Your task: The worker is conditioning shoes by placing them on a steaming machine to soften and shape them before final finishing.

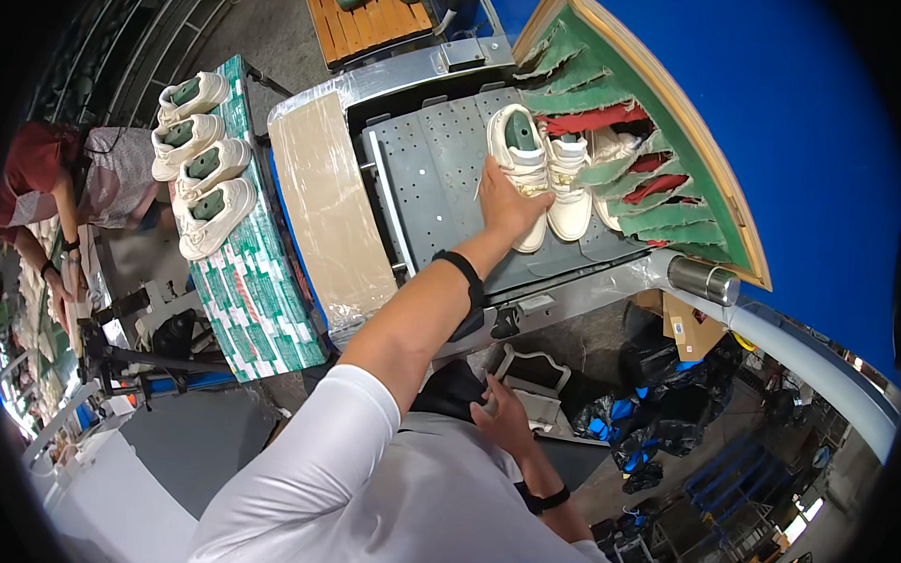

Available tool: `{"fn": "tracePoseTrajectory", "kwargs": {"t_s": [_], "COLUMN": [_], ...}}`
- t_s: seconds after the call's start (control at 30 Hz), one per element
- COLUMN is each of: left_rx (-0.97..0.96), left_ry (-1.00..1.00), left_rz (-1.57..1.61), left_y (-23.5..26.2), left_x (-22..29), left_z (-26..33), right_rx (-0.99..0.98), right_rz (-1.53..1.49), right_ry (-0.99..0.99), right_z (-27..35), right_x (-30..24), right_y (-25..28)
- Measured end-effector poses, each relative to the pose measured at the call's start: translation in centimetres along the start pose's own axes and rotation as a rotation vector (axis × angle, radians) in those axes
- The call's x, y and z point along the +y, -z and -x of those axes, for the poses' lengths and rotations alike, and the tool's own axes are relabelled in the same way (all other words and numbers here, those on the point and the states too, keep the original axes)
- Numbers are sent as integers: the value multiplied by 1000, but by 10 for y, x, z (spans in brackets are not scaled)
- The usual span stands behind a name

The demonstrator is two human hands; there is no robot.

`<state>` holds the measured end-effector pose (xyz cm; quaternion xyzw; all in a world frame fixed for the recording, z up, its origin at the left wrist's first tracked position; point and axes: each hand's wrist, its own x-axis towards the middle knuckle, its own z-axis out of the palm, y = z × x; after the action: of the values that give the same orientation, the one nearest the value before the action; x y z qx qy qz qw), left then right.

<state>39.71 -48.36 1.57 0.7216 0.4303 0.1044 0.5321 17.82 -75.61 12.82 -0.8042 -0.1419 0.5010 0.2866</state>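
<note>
My left hand (511,202) is wrapped across the front of a cream sneaker (522,165), thumb on one side and fingers on the other. A dark green shoe last fills that sneaker's opening. Close beside it on the right stands a second cream sneaker (570,191), also with a green last in it. Both are on a grey perforated conveyor plate (444,172), at the mouth of a machine. More pale shoes show partly behind the torn strip curtain (662,180). Down by my waist, my right hand (505,417) holds nothing, its fingers loosely bent and apart.
Several cream sneakers (205,159) line a green-and-white taped board (247,294) on the left. A film-wrapped tan panel (324,203) borders the conveyor. Another person (47,183) works far left. Black bags (674,418) and a cardboard box (692,328) lie below a metal rail (815,349).
</note>
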Motion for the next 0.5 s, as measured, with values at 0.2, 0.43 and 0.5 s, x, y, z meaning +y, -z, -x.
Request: {"fn": "tracePoseTrajectory", "kwargs": {"t_s": [0.2,0.43,0.5], "left_rx": [-168,-275,-154], "left_ry": [72,293,181], "left_rz": [111,300,106], "left_y": [42,88,79], "left_x": [1,-30,-51], "left_z": [-15,5,18], "right_rx": [121,117,105], "right_rz": [-29,155,172], "right_ry": [83,250,275], "right_z": [10,-15,-17], "right_x": [38,20,17], "right_y": [-2,12,14]}}
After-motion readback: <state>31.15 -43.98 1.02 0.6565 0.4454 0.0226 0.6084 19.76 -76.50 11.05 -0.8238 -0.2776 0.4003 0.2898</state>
